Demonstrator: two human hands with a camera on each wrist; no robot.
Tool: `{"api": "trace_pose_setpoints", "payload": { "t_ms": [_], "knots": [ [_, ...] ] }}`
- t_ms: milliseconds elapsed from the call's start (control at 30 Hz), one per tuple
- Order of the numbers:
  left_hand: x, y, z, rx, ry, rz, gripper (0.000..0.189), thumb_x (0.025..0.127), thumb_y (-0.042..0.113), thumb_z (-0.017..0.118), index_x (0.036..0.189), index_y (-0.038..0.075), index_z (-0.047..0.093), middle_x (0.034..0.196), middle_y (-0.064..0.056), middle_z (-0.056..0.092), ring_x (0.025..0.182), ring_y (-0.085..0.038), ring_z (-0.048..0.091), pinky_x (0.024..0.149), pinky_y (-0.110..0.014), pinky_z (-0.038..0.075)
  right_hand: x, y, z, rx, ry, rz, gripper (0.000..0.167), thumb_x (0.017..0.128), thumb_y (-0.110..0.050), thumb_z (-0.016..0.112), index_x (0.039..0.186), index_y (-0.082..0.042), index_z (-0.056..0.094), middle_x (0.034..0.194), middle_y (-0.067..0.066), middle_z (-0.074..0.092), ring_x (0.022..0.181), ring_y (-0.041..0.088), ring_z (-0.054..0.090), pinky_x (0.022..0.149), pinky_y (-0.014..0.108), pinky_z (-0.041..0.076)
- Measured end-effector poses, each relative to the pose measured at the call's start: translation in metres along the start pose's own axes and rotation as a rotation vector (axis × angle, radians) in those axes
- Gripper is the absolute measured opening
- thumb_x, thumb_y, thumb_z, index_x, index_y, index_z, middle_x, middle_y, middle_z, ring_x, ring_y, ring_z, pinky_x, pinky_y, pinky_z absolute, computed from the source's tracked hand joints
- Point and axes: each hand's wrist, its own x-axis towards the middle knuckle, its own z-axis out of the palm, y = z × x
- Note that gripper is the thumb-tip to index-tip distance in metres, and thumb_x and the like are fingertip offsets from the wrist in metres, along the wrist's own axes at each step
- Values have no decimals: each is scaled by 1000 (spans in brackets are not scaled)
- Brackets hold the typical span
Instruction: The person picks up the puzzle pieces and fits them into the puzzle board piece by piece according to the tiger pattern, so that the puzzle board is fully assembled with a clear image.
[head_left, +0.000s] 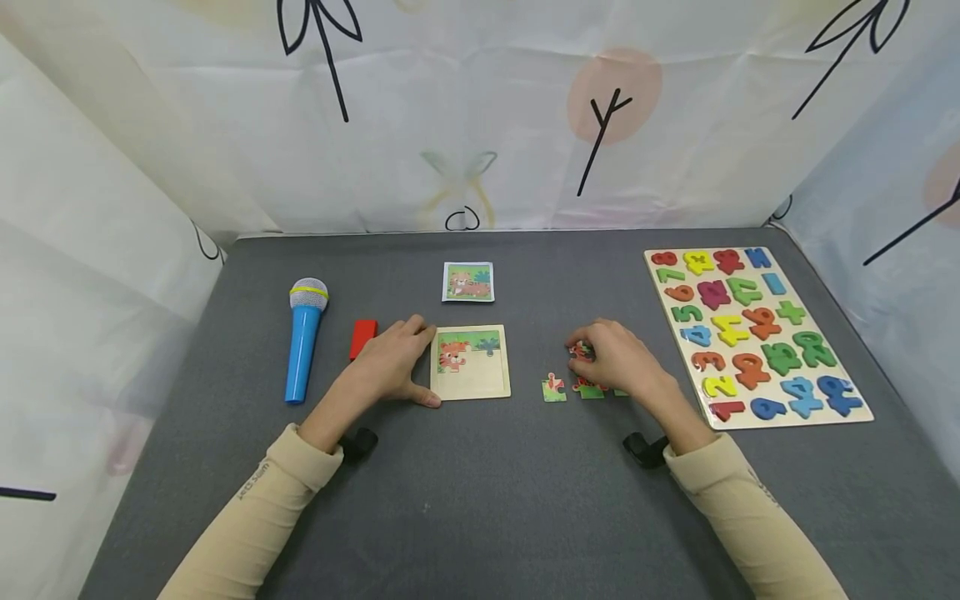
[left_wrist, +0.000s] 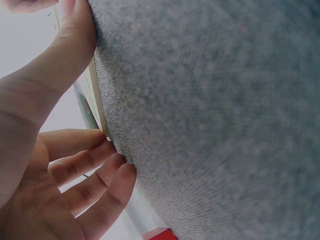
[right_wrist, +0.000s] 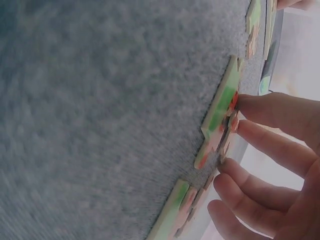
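Note:
My left hand (head_left: 390,360) holds the left side of a square wooden puzzle board (head_left: 471,387), thumb by the near corner and forefinger by the far one. Puzzle pieces (head_left: 452,357) with an orange animal and greenery fill part of its far half. To the right, my right hand (head_left: 617,357) pinches a red-and-green puzzle piece (head_left: 581,350) between thumb and fingers, low over the table. Below those fingers lie loose pieces (head_left: 591,392), partly covered by the hand, and one more piece (head_left: 554,388) sits to their left. In the right wrist view, the fingertips (right_wrist: 245,102) meet the piece's edge.
Behind the board lies a small picture card (head_left: 468,282) showing a similar scene. A blue toy microphone (head_left: 303,350) and a red block (head_left: 363,337) are on the left. A board of colourful numbers (head_left: 757,337) takes up the right side of the grey table (head_left: 480,500).

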Motion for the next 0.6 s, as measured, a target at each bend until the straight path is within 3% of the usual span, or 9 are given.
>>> {"api": "trace_pose_setpoints", "payload": {
  "t_ms": [300, 600],
  "knots": [
    [0, 0, 0, -3, -6, -3, 111, 68, 58, 90, 151, -2, 46, 142, -18, 53, 120, -31, 55, 96, -46, 56, 4, -14, 3, 4, 29, 0, 25, 90, -15, 75, 112, -3, 77, 105, 17, 72, 85, 24, 56, 68, 38, 43],
    [0, -1, 0, 3, -4, -3, 111, 69, 59, 90, 151, -1, 46, 143, -18, 52, 121, -31, 55, 96, -46, 56, 15, -34, 5, 5, 9, -30, 24, 91, -17, 76, 112, -6, 78, 96, 11, 70, 80, 20, 51, 65, 32, 38]
  ]
}}
